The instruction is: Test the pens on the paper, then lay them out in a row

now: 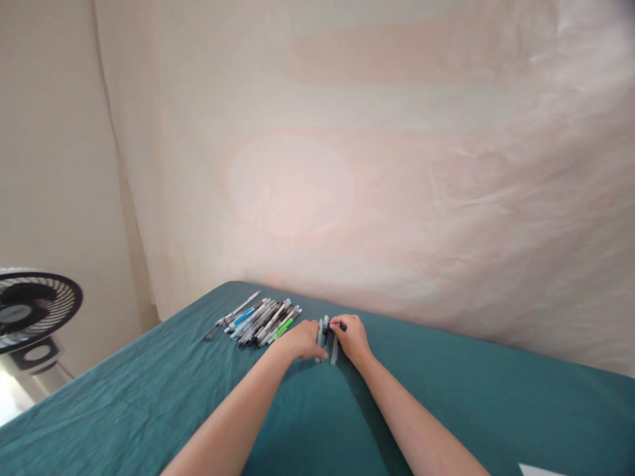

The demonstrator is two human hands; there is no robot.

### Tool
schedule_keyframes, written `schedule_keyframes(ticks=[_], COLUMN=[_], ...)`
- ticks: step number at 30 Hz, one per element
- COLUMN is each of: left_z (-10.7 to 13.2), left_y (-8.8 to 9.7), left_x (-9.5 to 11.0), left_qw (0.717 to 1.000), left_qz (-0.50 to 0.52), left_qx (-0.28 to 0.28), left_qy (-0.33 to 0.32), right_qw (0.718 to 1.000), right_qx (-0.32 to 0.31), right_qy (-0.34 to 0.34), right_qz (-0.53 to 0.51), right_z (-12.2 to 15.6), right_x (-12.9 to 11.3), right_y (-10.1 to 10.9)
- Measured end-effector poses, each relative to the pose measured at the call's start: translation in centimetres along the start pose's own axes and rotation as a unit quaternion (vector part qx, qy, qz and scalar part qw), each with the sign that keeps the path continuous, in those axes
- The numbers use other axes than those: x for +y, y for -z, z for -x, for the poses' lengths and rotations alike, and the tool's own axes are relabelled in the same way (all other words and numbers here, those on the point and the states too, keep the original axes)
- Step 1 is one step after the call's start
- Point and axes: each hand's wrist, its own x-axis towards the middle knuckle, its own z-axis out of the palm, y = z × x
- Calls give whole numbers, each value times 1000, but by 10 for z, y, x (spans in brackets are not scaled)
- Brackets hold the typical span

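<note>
On the green cloth, my left hand point(301, 340) curls its thumb and fingers along the side of a light grey pen point(320, 330). Another pen point(325, 325), with a dark section, lies close beside it, between my two hands. My right hand point(352, 338) is closed, its thumb and fingertips pinching a pen with a dark end point(342, 326). Under the right fingers a pale, translucent strip-like piece point(334, 352) points toward me; whether it belongs to the pinched pen is unclear. Left of my left hand lies a heap of pens point(262, 322), mostly clear, white and black.
A bright green pen point(282, 329) and a blue one point(243, 317) stand out in the heap. The table point(446, 390) is covered by green cloth. A fan point(34, 311) stands off its left edge. A white corner point(536, 470) shows at bottom right. Pale sheeting hangs behind.
</note>
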Motion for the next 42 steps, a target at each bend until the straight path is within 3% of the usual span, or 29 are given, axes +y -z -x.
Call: schedule_keyframes(ticks=[12, 28, 34, 38, 42], left_z=[-13, -16, -19, -15, -9], left_y=[-12, -18, -2, 13, 19], left_x=[-10, -11, -27, -47, -61], left_qw=[998, 996, 988, 970, 951], left_qz=[14, 18, -35, -79, -106], left_qx=[61, 87, 138, 181, 206], left_qy=[-13, -20, 65, 141, 206], right_qw=[998, 997, 998, 999, 997], right_qx=[50, -10, 3, -17, -66], right_qy=[-48, 75, 57, 30, 5], right_qz=[-9, 1, 3, -4, -26], right_z=[-1, 17, 16, 25, 50], right_x=[18, -13, -12, -14, -25], right_y=[-3, 9, 21, 45, 74])
